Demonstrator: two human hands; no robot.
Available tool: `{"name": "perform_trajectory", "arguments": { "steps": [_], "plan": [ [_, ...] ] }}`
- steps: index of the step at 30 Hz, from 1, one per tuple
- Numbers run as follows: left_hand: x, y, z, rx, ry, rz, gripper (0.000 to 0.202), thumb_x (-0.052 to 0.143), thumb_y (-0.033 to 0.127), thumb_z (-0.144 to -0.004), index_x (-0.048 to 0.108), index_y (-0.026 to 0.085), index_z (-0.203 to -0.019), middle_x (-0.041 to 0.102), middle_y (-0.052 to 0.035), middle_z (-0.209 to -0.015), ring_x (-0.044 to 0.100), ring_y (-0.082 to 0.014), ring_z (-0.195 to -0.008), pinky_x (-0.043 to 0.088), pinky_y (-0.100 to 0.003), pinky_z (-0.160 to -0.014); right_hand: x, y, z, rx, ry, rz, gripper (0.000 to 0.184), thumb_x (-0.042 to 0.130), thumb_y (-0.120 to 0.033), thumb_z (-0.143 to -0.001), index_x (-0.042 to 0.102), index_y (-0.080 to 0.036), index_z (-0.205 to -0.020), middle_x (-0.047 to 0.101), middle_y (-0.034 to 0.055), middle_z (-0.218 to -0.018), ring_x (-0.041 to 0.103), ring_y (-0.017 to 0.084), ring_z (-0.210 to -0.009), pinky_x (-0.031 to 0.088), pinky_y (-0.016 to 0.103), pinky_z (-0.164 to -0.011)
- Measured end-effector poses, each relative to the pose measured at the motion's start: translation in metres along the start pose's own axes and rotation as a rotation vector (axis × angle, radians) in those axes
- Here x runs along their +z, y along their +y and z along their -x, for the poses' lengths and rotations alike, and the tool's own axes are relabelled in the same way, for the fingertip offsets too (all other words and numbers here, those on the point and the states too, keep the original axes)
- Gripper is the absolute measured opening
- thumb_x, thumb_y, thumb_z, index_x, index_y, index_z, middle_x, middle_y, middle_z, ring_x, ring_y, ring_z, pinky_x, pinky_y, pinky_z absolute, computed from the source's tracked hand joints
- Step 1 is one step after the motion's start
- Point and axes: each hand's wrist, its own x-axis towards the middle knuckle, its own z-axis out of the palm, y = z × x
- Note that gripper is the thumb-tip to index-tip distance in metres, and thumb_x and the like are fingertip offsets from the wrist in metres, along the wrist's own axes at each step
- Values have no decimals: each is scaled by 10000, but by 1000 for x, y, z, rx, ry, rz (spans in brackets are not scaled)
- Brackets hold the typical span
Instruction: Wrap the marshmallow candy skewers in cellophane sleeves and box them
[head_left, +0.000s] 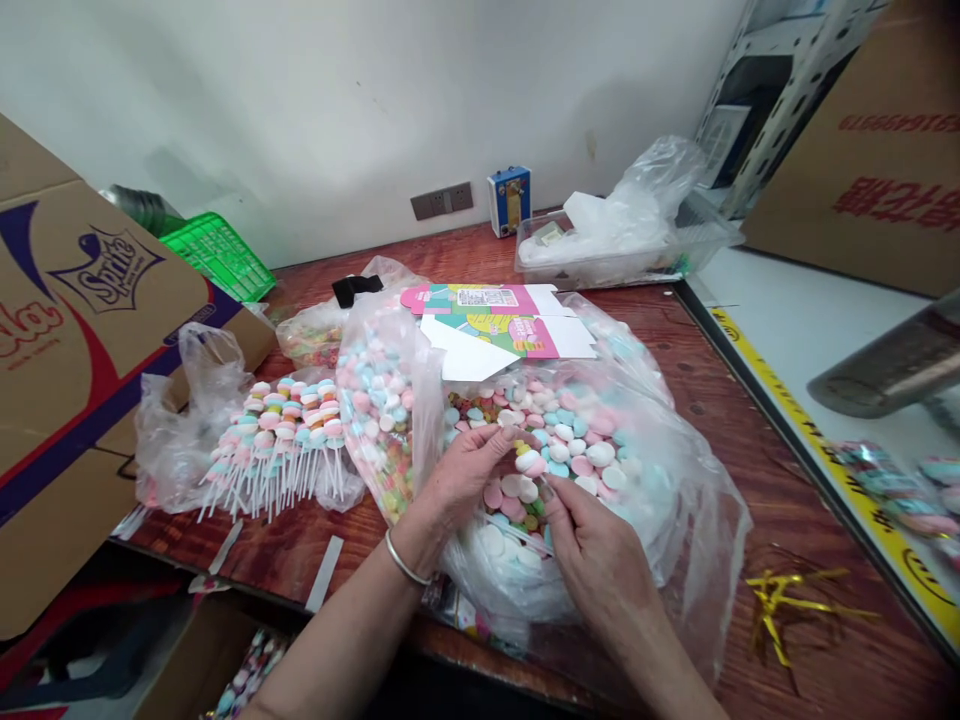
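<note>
Over an open clear plastic bag [686, 490] of pastel marshmallow discs [570, 435] and gummy rings, both my hands come close together. Between them is a marshmallow skewer [532, 463], pink and white, with a yellow gummy piece [522, 447] at its top. My right hand [596, 540] pinches its white stick low down, and the fingers cover most of the stick. My left hand [474, 470], with a bangle on the wrist, has thumb and fingers closed at the yellow piece. Finished-looking marshmallow skewers [289, 425] lie piled on plastic to the left.
Flat printed cartons [502, 325] lie across the bags. A clear tray [630, 255] with plastic bags stands behind, beside a small blue box [510, 200]. A Sprite carton [97, 330] and green basket [221, 255] flank the left. Gold twist ties [787, 600] lie at right.
</note>
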Motion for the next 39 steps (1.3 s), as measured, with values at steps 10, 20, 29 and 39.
{"name": "perform_trajectory", "arguments": {
  "steps": [10,20,29,39],
  "plan": [
    [-11,-12,14,90,86,-259,344,586,437,-851,700,162,-1023,689,-46,-830,621,-139,-688,491,-248,-628,10,-3,-10,19,19,-59,307,369,-351,-914,635,-204,-874,641,14,-699,554,153,-611,378,232,-574],
    [-35,-1,44,479,25,-1439,61,636,200,-832,684,216,-799,651,-36,-864,558,-203,-904,421,-349,-827,25,5,-9,-36,-109,-34,231,458,-307,-862,657,-212,-931,671,25,-781,576,167,-691,385,247,-627],
    [-24,-9,41,322,197,-787,93,591,246,-855,612,180,-918,672,-31,-845,629,-162,-783,482,-293,-721,17,-4,-12,142,-172,-664,294,567,-456,-834,649,-187,-918,661,23,-759,591,157,-695,453,245,-616],
    [-12,-9,41,30,44,-180,309,650,390,-823,700,151,-1012,714,-49,-817,658,-151,-714,516,-265,-696,21,-4,-7,318,-204,-1088,324,721,-436,-766,670,-212,-995,679,7,-796,564,113,-610,448,217,-536]
  ]
}}
